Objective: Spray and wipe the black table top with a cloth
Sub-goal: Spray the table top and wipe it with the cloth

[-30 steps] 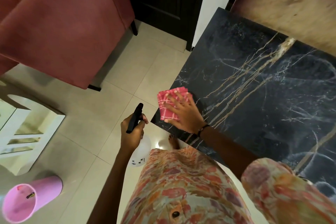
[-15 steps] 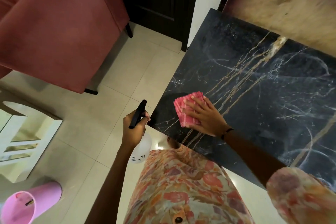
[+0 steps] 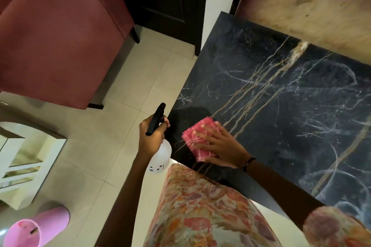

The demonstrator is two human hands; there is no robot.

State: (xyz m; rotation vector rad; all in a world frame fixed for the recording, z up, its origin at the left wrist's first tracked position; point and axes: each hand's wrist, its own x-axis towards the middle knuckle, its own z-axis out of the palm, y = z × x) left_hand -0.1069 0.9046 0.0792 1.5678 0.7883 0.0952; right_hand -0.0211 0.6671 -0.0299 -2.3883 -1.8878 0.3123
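The cloth (image 3: 198, 139) has come back toward the near left corner of the table top (image 3: 281, 110); half a second ago it sat further in, a second ago nearer the left edge. Right hand (image 3: 217, 146) lies flat on it, fingers spread and pressing down, not curled round the fabric. Reads as short back-and-forth strokes over one corner patch: wiping is under way, and most of the black marble further right and back looks not yet reached.

Left hand (image 3: 152, 136) has drifted slightly toward the table edge, fingers wrapped round the neck of the spray bottle (image 3: 161, 156), held off the table above the floor (image 3: 128, 78), nozzle pointing away. No spraying evident.

Count: one cloth, one spray bottle, one table top, two hands. Also one red armchair (image 3: 60, 42), one pink bin (image 3: 36, 228), one white shelf unit (image 3: 26, 162).
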